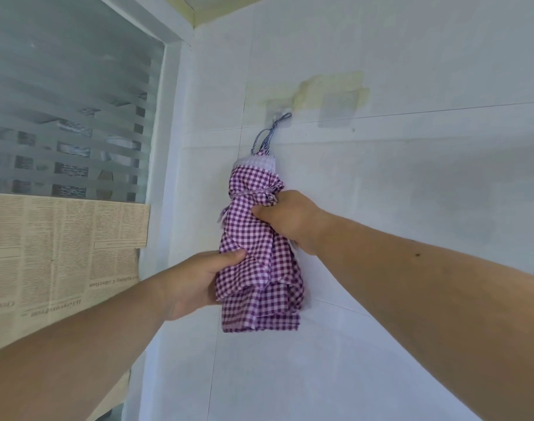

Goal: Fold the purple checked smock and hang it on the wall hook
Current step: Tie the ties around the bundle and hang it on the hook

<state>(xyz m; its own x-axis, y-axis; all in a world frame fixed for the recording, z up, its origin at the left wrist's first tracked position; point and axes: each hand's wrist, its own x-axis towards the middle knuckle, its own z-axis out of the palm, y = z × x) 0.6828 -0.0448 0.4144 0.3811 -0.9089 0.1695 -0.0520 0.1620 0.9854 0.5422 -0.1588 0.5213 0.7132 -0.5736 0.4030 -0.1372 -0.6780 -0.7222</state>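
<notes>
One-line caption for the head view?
Both hands, left and right, hold the folded smock hanging from the wall hook.

Both forearms bare to the frame edge; no sleeves, watch or jewellery visible. Small dark mole on right forearm. Left hand [195,284] and right hand [290,220] ungloved.

The purple checked smock [256,247] is hanging by its cord [270,133] from the wall hook [279,117], bundled and tied round the middle. The right hand [290,218] is gripping it just below the tie while the left hand [195,284] is pinching the lower folds. Newspaper [62,253] is covering the window's [68,95] lower part at left.
</notes>
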